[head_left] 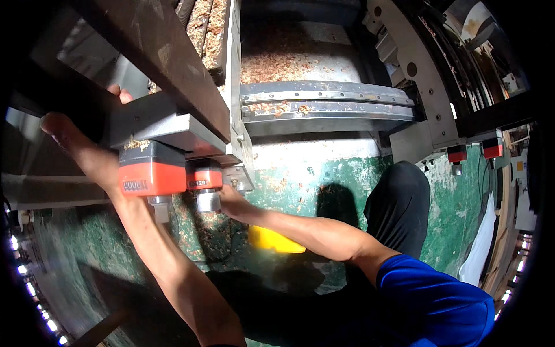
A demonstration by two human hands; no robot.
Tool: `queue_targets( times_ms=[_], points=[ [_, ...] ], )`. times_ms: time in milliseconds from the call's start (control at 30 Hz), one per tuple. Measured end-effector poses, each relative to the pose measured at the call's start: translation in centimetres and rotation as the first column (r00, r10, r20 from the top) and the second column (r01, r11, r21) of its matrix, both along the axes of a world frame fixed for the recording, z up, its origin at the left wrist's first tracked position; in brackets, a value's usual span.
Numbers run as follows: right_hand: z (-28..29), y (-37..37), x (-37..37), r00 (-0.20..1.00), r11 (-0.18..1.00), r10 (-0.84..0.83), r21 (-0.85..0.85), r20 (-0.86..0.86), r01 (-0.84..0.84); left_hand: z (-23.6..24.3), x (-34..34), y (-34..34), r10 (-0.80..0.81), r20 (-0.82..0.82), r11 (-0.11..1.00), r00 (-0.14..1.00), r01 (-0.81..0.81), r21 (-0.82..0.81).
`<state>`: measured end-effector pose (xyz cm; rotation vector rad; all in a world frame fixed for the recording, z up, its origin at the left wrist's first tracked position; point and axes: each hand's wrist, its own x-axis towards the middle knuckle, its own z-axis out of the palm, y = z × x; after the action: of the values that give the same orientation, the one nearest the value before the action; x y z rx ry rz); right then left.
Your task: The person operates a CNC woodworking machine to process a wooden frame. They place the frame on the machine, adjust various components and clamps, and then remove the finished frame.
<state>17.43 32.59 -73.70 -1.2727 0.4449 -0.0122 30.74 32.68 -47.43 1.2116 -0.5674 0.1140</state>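
Observation:
My left hand [92,156] reaches up past a red-and-black counter unit [151,172]; its thumb and fingertips show around the dark metal frame [81,95] at upper left, gripping it. My right hand [230,199] is at a second, smaller red-and-black counter [202,173] with a silver knob [208,202]; its fingers are mostly hidden behind these. Both counters sit under a metal plate [150,121] beside a brown beam [179,87].
A steel rail [329,104] with wood shavings crosses ahead to a side frame [422,92] bearing two more red counters [492,151]. A yellow object [272,243] lies on the worn green floor [451,225], near my black-trousered knee [399,208].

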Motion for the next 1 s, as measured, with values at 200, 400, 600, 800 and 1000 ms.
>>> queue_targets(
  times_ms=[200, 400, 600, 800, 1000],
  points=[
    [-2.8, 0.2, 0.4, 0.996, 0.989, -0.085, 0.124, 0.021, 0.082, -0.6, -0.1, -1.2, -0.036, -0.014, 0.999, 0.999, 0.036, -0.013],
    [-0.9, 1.1, 0.5, 0.998, 0.999, -0.028, 0.031, 0.053, 0.027, 0.4, 0.1, 0.6, 0.019, 0.009, 1.000, 1.000, -0.019, 0.004],
    [-1.5, 0.5, 0.3, 0.996, 0.993, -0.086, 0.082, -0.004, 0.086, -0.2, -0.2, -0.6, -0.016, -0.001, 1.000, 1.000, 0.016, -0.003],
    [-3.9, 1.2, 0.2, 0.987, 0.991, -0.129, -0.035, 0.097, 0.133, -0.5, 0.3, -0.8, -0.022, -0.006, 1.000, 1.000, 0.022, -0.010],
    [-12.6, 5.4, 2.2, 0.932, 0.967, -0.212, -0.076, 0.294, 0.244, 0.4, -0.3, -0.3, -0.009, 0.010, 1.000, 1.000, 0.010, -0.004]
  ],
)
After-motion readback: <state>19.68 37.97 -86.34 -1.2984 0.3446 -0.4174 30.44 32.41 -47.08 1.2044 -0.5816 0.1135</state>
